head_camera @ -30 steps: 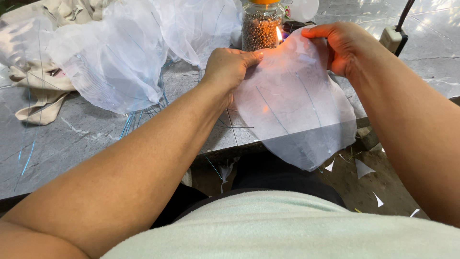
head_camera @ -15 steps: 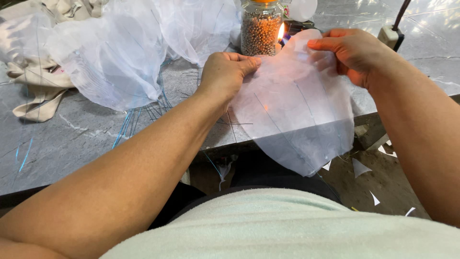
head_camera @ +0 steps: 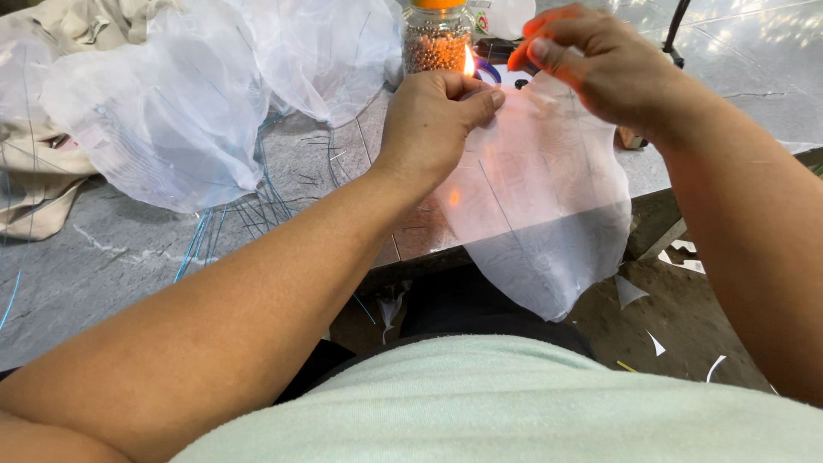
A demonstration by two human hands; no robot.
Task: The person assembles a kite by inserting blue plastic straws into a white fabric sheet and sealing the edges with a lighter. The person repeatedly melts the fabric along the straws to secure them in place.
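Note:
A sheer white piece of fabric hangs between both hands over the edge of the grey table. My left hand pinches the fabric's upper left edge. At the upper right edge, my right hand grips the same cloth. A small flame burns just behind the fabric's top edge, between the two hands. Right behind the flame stands a glass jar of small beads with an orange lid.
A heap of sheer white fabric pieces lies at the left of the table, with beige cloth under it. Thin blue threads are scattered on the tabletop. White cloth scraps lie on the floor at the right.
Both hands have shifted along the fabric's top edge, bringing it closer to the flame. The camera has moved nearer.

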